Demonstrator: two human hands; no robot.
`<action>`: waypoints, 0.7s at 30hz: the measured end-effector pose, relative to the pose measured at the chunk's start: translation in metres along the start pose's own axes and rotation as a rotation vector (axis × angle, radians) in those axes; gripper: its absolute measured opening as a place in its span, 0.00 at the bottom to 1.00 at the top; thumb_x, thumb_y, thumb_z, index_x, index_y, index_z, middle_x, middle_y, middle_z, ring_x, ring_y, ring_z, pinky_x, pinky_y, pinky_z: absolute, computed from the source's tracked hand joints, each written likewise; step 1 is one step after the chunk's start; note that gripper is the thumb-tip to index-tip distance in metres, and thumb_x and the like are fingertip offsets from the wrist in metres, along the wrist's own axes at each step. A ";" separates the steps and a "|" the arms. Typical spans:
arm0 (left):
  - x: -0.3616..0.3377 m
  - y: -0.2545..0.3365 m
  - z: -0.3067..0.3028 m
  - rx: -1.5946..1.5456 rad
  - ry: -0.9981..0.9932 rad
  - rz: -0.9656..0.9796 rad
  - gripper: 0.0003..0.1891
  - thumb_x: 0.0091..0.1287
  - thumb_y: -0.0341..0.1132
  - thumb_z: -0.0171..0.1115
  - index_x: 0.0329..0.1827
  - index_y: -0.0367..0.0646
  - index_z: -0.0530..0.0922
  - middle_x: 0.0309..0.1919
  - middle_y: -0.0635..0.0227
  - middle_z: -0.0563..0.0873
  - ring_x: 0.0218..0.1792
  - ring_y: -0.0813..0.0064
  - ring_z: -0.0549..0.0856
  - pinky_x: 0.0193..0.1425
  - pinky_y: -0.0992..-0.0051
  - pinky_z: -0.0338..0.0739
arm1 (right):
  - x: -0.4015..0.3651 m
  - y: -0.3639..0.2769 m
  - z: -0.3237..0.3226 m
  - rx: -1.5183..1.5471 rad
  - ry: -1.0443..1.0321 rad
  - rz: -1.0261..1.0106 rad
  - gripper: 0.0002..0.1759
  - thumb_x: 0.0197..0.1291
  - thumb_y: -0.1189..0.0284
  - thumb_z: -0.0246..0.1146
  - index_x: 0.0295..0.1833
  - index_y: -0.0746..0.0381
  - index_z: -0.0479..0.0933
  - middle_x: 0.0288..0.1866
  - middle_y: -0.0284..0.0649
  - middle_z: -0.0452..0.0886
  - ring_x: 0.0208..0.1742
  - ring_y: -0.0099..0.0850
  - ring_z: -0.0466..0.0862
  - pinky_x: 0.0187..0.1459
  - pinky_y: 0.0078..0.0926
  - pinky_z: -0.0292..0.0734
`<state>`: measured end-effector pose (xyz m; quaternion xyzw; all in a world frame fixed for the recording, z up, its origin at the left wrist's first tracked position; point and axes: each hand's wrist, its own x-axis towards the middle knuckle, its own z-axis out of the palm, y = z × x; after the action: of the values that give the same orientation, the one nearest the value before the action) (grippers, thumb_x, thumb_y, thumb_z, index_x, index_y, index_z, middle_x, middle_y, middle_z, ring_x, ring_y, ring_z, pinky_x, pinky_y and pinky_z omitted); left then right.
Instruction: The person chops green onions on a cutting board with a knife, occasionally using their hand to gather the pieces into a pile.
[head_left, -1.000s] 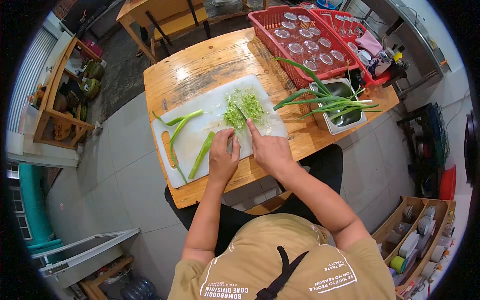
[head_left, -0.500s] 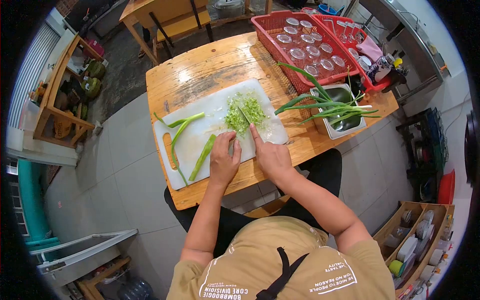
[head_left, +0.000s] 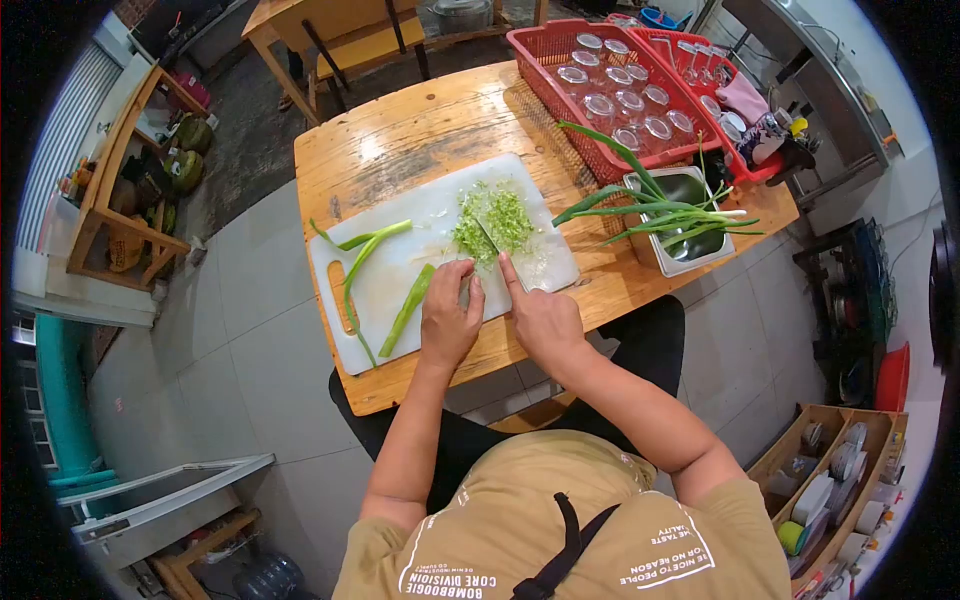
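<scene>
My right hand [head_left: 546, 320] grips a knife [head_left: 488, 238], its index finger stretched along the top of the blade. The blade stands in a pile of finely chopped spring onion [head_left: 505, 218] on a white cutting board [head_left: 440, 205]. Just left of the knife, my left hand [head_left: 452, 318] rests at the board's near edge with fingers curled; whatever lies under the fingertips is hidden. Beside that hand lies a thick green spring onion stalk [head_left: 405, 315]. Farther left, a longer forked spring onion piece [head_left: 372, 240] lies near the board's handle slot.
Whole spring onions [head_left: 680, 215] lie across a metal container [head_left: 690, 262] on the right of the wooden table [head_left: 390, 130]. Behind it stands a red basket [head_left: 565, 125] of upturned glasses [head_left: 628, 100]. A second red basket [head_left: 735, 80] holds more dishes.
The knife has shifted slightly toward my left hand and nearer to me within the chopped pile. The left hand stays almost in place, and the loose pieces lie as before.
</scene>
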<state>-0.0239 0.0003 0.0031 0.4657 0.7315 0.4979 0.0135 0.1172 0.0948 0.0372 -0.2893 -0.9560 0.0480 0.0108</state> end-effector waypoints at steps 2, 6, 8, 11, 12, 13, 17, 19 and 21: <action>0.002 0.001 0.001 0.013 0.003 0.001 0.11 0.73 0.27 0.64 0.56 0.35 0.80 0.50 0.51 0.86 0.52 0.52 0.87 0.60 0.60 0.82 | 0.006 0.003 0.000 0.019 0.026 -0.006 0.43 0.66 0.69 0.62 0.87 0.57 0.60 0.22 0.43 0.85 0.22 0.41 0.87 0.27 0.40 0.81; 0.001 0.004 -0.001 0.015 -0.014 -0.008 0.11 0.73 0.27 0.64 0.56 0.35 0.80 0.50 0.51 0.86 0.52 0.52 0.87 0.60 0.60 0.82 | 0.012 0.007 -0.018 0.070 0.018 0.019 0.43 0.67 0.68 0.62 0.87 0.56 0.59 0.23 0.44 0.86 0.23 0.43 0.87 0.27 0.42 0.82; 0.002 0.004 -0.003 0.015 0.007 0.005 0.12 0.73 0.27 0.64 0.56 0.35 0.80 0.50 0.51 0.86 0.52 0.52 0.87 0.60 0.60 0.82 | 0.010 0.008 -0.005 0.027 0.008 0.018 0.43 0.67 0.69 0.62 0.87 0.56 0.59 0.23 0.44 0.86 0.23 0.43 0.87 0.28 0.43 0.82; 0.002 0.004 0.000 -0.004 -0.002 -0.017 0.12 0.73 0.27 0.64 0.56 0.35 0.80 0.51 0.51 0.86 0.52 0.51 0.87 0.60 0.61 0.82 | 0.018 0.011 0.004 0.008 0.019 0.021 0.43 0.67 0.69 0.61 0.87 0.57 0.58 0.24 0.44 0.86 0.23 0.43 0.87 0.28 0.44 0.82; 0.001 0.005 0.000 -0.009 -0.025 -0.057 0.11 0.73 0.27 0.64 0.56 0.35 0.81 0.51 0.51 0.86 0.52 0.51 0.87 0.60 0.61 0.83 | 0.021 0.009 0.000 0.038 0.039 0.010 0.43 0.67 0.69 0.61 0.88 0.57 0.57 0.24 0.44 0.86 0.23 0.43 0.87 0.29 0.44 0.82; 0.000 0.005 0.001 -0.009 -0.034 -0.054 0.11 0.73 0.27 0.64 0.56 0.35 0.81 0.51 0.51 0.86 0.52 0.51 0.87 0.60 0.61 0.83 | 0.016 0.008 -0.005 0.043 0.039 0.018 0.43 0.67 0.69 0.61 0.88 0.57 0.57 0.24 0.44 0.86 0.23 0.43 0.87 0.29 0.44 0.82; 0.001 0.003 -0.002 0.027 0.013 0.003 0.11 0.73 0.27 0.64 0.55 0.35 0.81 0.51 0.52 0.86 0.52 0.52 0.87 0.60 0.61 0.83 | 0.002 0.006 -0.009 0.014 -0.011 0.004 0.43 0.66 0.70 0.61 0.87 0.59 0.58 0.25 0.44 0.87 0.25 0.42 0.88 0.30 0.43 0.83; 0.003 0.004 0.000 0.005 0.015 0.014 0.10 0.73 0.27 0.64 0.55 0.35 0.81 0.50 0.52 0.86 0.52 0.52 0.87 0.60 0.61 0.83 | 0.004 0.008 -0.013 -0.024 -0.033 0.019 0.44 0.65 0.72 0.61 0.87 0.60 0.58 0.26 0.43 0.88 0.26 0.41 0.89 0.30 0.42 0.84; 0.002 0.006 0.000 0.019 0.000 -0.026 0.10 0.73 0.27 0.64 0.54 0.35 0.80 0.50 0.52 0.86 0.52 0.52 0.87 0.60 0.61 0.82 | 0.014 0.013 -0.018 0.029 -0.066 0.002 0.45 0.65 0.71 0.60 0.88 0.61 0.56 0.27 0.43 0.88 0.27 0.41 0.89 0.31 0.42 0.83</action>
<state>-0.0212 0.0019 0.0079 0.4562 0.7423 0.4906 0.0153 0.1135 0.1146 0.0542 -0.2883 -0.9547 0.0716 -0.0164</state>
